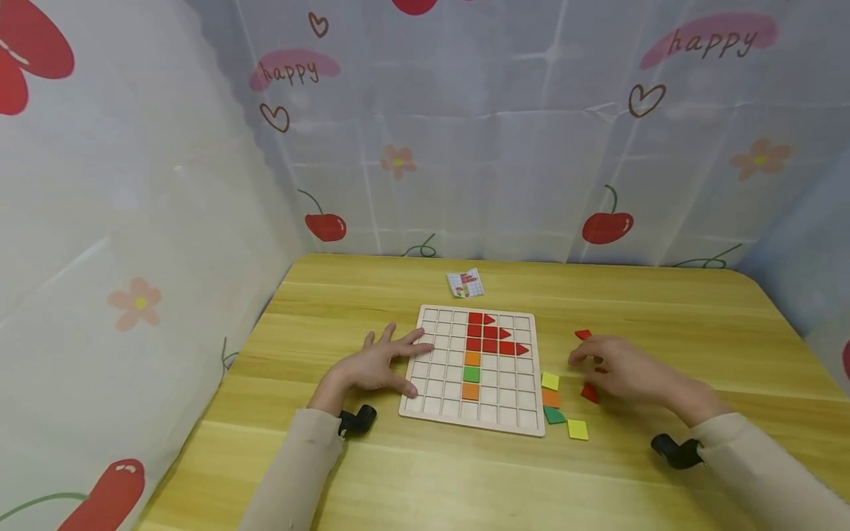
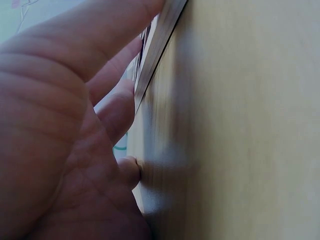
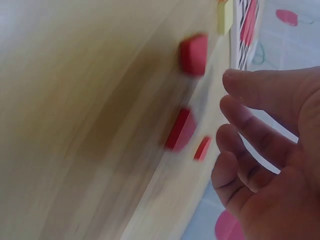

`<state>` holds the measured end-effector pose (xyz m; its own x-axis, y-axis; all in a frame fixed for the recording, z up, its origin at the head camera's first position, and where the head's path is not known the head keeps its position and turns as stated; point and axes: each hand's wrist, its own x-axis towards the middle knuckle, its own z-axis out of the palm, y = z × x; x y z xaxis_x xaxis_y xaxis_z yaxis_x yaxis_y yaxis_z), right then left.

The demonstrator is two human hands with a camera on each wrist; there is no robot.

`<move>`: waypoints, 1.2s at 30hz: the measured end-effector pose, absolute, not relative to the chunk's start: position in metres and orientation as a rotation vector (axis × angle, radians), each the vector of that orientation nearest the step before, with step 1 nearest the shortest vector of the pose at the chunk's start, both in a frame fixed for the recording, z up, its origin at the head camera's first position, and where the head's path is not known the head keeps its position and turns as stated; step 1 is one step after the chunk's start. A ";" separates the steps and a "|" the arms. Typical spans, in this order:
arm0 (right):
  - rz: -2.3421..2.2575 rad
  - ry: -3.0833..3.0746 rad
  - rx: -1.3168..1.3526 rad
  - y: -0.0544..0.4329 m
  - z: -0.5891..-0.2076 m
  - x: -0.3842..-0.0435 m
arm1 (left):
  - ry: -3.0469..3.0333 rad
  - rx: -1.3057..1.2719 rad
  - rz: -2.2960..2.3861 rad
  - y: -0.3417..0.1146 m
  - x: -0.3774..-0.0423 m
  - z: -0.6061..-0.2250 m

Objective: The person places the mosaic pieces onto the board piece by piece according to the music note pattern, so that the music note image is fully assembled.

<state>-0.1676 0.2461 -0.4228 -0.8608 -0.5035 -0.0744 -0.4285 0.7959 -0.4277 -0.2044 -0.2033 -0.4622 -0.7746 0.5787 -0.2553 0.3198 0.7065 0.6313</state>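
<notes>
A light wooden grid board (image 1: pixel 505 399) lies on the table. Red squares and red pointed pieces (image 1: pixel 490 346) fill parts of its upper rows, with an orange, a green and another orange square in a column below. My left hand (image 1: pixel 378 364) rests with spread fingers on the board's left edge, also seen close up as the palm (image 2: pixel 95 165) in the left wrist view. To the board's right, my right hand (image 1: pixel 623 369) hovers over loose red pieces (image 1: pixel 589 393), fingers bent loosely. In the right wrist view nothing shows between its fingertips, and red pieces (image 3: pixel 181 130) lie apart from them.
Beside the board's right edge lie a yellow square (image 1: pixel 550 380), an orange square (image 1: pixel 551 399) and a green rounded piece (image 1: pixel 554 416). Another yellow square (image 1: pixel 578 429) is nearer me. A small pattern card (image 1: pixel 465 283) sits behind the board, before a printed curtain (image 1: pixel 478 184).
</notes>
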 end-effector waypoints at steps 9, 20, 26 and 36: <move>-0.566 2.770 -0.766 0.272 -0.425 -0.169 | 2.467 0.704 0.819 -0.203 -0.202 -0.459; -0.565 2.774 -0.801 0.280 -0.433 -0.166 | 2.474 0.702 0.806 -0.203 -0.203 -0.462; -0.544 2.810 -0.789 0.276 -0.435 -0.162 | 2.467 0.690 0.800 -0.204 -0.205 -0.463; -0.550 2.837 -0.777 0.271 -0.436 -0.158 | 2.472 0.696 0.809 -0.203 -0.204 -0.463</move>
<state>-0.1576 0.2708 -0.4355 -0.8548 -0.5170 -0.0457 -0.4625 0.7987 -0.3848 -0.2038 -0.2033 -0.4625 -0.7740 0.5814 -0.2509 0.3204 0.7013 0.6368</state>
